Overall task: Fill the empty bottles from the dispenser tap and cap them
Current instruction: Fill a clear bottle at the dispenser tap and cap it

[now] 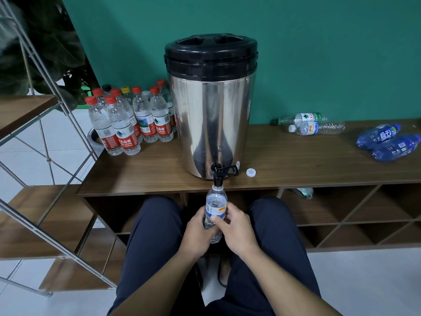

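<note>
Bottle (215, 208), clear and uncapped, sits upright with its mouth at the dispenser tap (217, 176) overhanging the worktop (296, 160) edge, gripped by left hand (197, 231) and right hand (237, 229) to steady filling, its white cap (250, 172) parked beside the steel dispenser (210, 106).

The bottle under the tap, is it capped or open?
Open: the bottle has no cap, its neck meets the tap.
</note>
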The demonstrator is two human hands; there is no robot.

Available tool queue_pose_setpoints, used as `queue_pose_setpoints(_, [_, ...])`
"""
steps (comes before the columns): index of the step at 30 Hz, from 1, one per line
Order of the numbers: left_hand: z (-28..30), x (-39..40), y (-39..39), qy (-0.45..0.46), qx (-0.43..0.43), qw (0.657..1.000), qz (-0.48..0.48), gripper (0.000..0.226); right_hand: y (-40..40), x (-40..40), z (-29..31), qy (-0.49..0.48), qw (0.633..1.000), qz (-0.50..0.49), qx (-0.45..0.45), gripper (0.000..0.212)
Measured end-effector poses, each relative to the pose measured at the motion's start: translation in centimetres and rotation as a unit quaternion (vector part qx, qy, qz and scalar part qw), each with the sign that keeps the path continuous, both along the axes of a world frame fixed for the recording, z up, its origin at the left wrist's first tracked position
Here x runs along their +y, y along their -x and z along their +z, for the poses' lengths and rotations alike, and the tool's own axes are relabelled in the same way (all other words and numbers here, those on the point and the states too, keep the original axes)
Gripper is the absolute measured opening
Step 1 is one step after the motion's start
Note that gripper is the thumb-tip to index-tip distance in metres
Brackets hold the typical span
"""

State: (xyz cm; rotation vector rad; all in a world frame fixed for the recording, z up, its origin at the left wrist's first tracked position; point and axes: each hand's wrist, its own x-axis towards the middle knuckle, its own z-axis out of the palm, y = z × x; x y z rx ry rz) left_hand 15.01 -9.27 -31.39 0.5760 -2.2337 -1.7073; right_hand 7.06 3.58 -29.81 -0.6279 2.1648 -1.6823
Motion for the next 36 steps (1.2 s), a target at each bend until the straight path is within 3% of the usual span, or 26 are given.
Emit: queue_pose_setpoints(36, [-0.07, -0.04, 0.02, 0.013, 0.02, 1.0, 0.009, 0.05, -0.12, -0.16, 0.07, 0.002, 1.0, -0.004, -0.003, 0.033])
